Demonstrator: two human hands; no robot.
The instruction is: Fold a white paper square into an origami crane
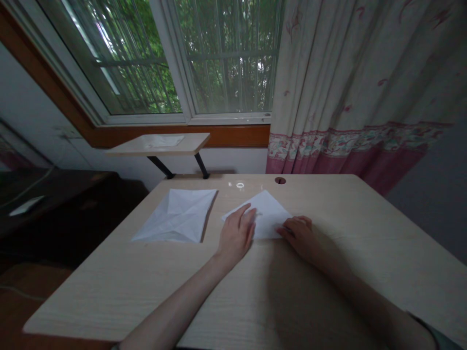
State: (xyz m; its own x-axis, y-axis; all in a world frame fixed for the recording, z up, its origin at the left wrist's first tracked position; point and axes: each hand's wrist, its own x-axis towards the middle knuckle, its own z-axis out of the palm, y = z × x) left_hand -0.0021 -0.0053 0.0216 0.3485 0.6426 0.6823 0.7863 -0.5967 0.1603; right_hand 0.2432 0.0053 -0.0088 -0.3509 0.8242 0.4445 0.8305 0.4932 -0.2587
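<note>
Found the folded paper [269,214] flat on the table [328,291], toward the far edge, just short of the cable hole [280,180] — tip pointed away from the body, long straight edge running left to right on the near side. Met it at both ends, neither hand nearer: left hand [237,236] laid palm-down on the left corner, fingers loosely spread; right hand [302,236] curled on the right corner — pinching or only pressing, could not tell. Noted a creased sheet [177,216] untouched nearer the left edge
</note>
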